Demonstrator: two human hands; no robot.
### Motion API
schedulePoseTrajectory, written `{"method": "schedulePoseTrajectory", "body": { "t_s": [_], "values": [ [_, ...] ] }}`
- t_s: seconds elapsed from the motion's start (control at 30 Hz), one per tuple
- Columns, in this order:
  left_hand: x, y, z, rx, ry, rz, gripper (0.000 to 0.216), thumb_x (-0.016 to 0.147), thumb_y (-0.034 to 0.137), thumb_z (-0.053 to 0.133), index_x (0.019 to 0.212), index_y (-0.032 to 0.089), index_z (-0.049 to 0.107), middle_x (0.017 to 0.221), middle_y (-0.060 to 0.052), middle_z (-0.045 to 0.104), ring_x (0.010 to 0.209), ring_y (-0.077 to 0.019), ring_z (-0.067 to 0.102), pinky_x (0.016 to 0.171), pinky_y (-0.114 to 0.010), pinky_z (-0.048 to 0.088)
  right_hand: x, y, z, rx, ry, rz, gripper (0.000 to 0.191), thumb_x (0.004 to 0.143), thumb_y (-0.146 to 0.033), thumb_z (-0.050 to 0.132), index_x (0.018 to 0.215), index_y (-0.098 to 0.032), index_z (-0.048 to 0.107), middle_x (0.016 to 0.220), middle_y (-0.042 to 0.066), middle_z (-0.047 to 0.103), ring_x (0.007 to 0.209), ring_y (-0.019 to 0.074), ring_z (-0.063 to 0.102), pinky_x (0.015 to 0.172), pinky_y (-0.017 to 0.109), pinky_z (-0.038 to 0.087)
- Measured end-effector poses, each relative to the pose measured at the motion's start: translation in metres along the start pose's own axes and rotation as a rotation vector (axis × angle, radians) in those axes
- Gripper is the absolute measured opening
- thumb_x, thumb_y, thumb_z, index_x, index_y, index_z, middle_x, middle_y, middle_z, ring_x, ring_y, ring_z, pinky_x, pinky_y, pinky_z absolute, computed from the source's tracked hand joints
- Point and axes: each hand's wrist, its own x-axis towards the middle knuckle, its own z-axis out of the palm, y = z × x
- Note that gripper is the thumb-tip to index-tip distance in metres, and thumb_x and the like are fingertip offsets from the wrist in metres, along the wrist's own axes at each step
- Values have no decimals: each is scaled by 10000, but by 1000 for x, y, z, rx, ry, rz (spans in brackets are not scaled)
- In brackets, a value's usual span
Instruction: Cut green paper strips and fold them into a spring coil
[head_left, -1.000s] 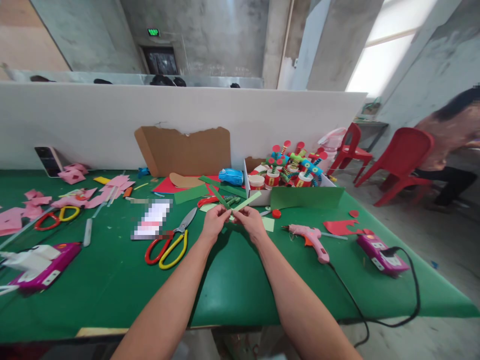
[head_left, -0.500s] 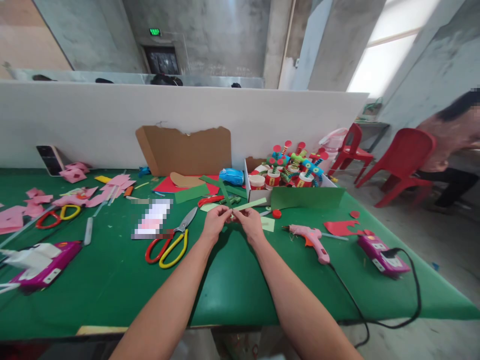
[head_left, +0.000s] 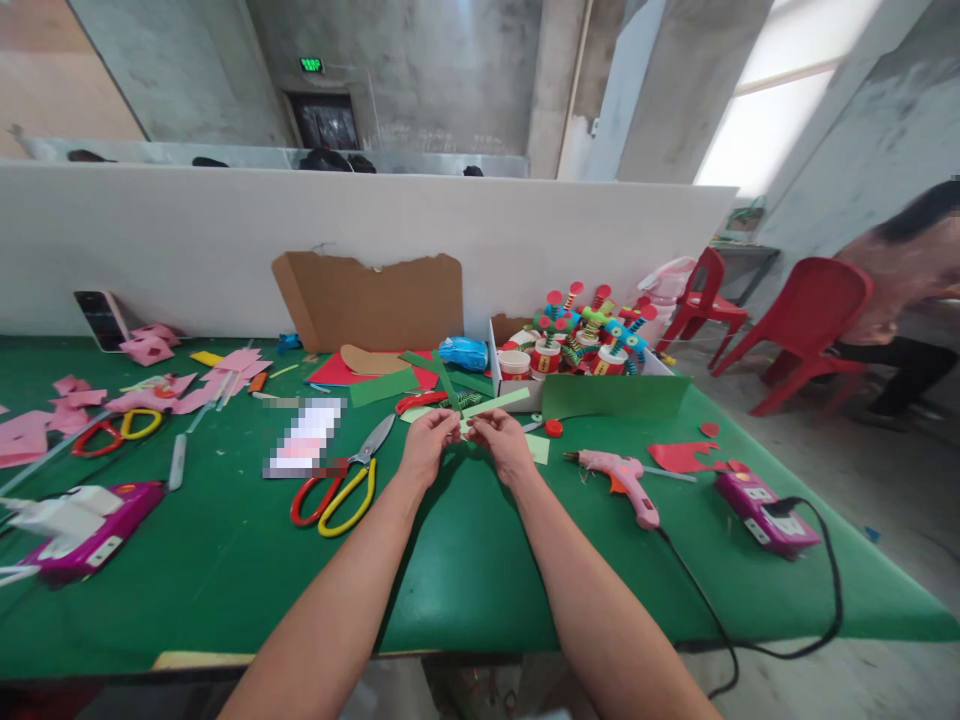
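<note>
My left hand (head_left: pixel 426 446) and my right hand (head_left: pixel 505 442) meet fingertip to fingertip above the middle of the table, both pinched closed. A dark green paper strip (head_left: pixel 448 384) points away from the left fingers. From the right fingers a light green paper strip (head_left: pixel 501 402) slants up to the right. The strips' near ends come together between the hands, where fingers partly hide them. Left of my hands lie large scissors (head_left: pixel 364 455) with a red and a yellow handle. A pink glue gun (head_left: pixel 621 478) rests to the right.
A box (head_left: pixel 495 365) of colourful paper figures in cups stands behind my hands, beside a blue packet (head_left: pixel 463 352). Pink paper pieces (head_left: pixel 236 372) lie at the left. Purple power strips (head_left: pixel 765 512) sit on both sides; a black cord crosses the right edge.
My fingertips have drawn slightly apart and shifted a little, and the light green strip has moved slightly with them. Everything else on the table stays put.
</note>
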Motion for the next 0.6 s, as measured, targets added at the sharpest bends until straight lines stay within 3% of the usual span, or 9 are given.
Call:
{"method": "schedulePoseTrajectory", "body": {
  "t_s": [0.2, 0.6],
  "values": [
    [-1, 0, 1, 40, -42, -9, 357, 528, 435, 780, 663, 151, 611, 549, 35, 551, 513, -87, 493, 545, -233, 402, 3, 6, 2, 72, 35, 39, 287, 493, -356, 798, 595, -177, 599, 562, -19, 622, 515, 101, 551, 604, 272, 504],
    [0, -1, 2, 98, -2, 43, 316, 530, 413, 771, 645, 153, 634, 531, 32, 581, 495, -86, 492, 529, -223, 389, -2, 4, 4, 139, -25, 56, 337, 466, -359, 836, 679, -176, 648, 561, -42, 612, 524, 85, 541, 611, 241, 489]
  ]
}}
